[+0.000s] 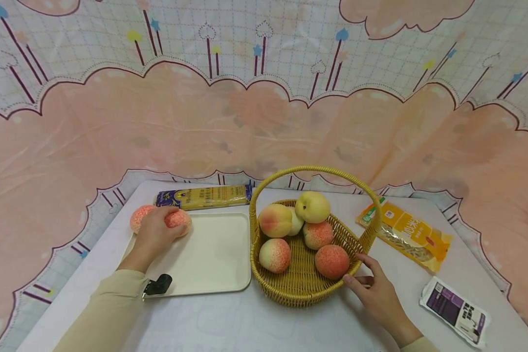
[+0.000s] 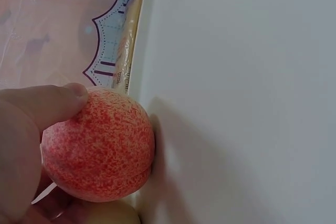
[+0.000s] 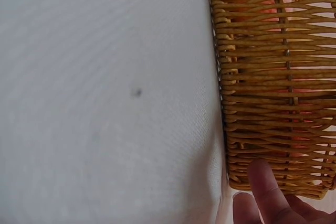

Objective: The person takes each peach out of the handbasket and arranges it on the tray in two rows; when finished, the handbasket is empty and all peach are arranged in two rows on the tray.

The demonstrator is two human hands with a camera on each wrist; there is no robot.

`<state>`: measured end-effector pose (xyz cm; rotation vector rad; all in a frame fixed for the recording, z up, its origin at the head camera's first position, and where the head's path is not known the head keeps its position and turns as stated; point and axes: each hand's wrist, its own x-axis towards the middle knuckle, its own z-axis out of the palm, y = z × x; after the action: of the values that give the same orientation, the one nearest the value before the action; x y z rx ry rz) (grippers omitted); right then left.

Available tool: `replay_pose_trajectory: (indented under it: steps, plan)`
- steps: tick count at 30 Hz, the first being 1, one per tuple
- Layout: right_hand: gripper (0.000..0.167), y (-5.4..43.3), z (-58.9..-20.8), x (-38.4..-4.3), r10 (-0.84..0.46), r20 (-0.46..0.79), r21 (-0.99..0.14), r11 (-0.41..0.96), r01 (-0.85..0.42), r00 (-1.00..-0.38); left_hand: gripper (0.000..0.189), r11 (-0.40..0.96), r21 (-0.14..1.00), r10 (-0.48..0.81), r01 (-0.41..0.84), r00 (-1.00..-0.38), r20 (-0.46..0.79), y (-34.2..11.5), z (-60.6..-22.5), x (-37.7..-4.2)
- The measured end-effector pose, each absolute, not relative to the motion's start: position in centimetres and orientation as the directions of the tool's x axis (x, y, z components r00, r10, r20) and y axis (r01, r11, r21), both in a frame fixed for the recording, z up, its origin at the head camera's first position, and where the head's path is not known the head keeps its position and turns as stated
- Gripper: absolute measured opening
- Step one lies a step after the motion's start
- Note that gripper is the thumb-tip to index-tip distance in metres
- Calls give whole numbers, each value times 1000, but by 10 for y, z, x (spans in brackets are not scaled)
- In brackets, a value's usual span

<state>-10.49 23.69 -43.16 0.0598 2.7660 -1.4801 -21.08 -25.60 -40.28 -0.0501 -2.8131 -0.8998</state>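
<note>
At the tray's far left corner my left hand (image 1: 156,232) grips a pink-speckled peach (image 1: 179,222), thumb on one side of it in the left wrist view. A second speckled peach (image 1: 141,217) sits just left of that hand, partly hidden behind it. Both are at the cream tray (image 1: 207,254). My right hand (image 1: 376,293) holds the near right rim of a wicker basket (image 1: 299,288), its fingertips against the weave in the right wrist view. Inside the basket lie several peaches, among them a red one (image 1: 332,261), a pale speckled one (image 1: 275,255) and a yellow one (image 1: 313,207).
Behind the tray lies a long yellow and blue noodle packet (image 1: 207,197). Right of the basket is an orange packet (image 1: 411,234), with a white and purple pouch (image 1: 455,311) nearer me. The basket's tall arched handle (image 1: 314,168) rises over the fruit. A patterned cloth hangs behind the table.
</note>
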Motion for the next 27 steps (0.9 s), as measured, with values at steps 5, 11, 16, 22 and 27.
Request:
replay_pose_trajectory:
  steps: [5, 11, 16, 22, 27]
  plan:
    - [64, 237, -432, -105, 35, -19, -832, 553, 35, -999, 54, 805, 584, -23, 101, -979, 201, -258, -404, -210]
    - [64, 237, -432, -104, 35, -15, -838, 545, 32, -999, 54, 800, 592, -17, 97, -983, 183, -260, -402, -209]
    - [64, 238, -433, -105, 34, -12, -831, 555, 29, -999, 52, 798, 596, -23, 93, -982, 185, -262, -402, -208]
    - [65, 238, -434, -105, 33, -9, -829, 558, 26, -999, 51, 793, 605, -33, 75, -986, 165, -263, -403, -208]
    - [65, 238, -434, -105, 38, -10, -830, 557, 29, -999, 51, 804, 588, -37, 82, -982, 187, -264, -405, -209]
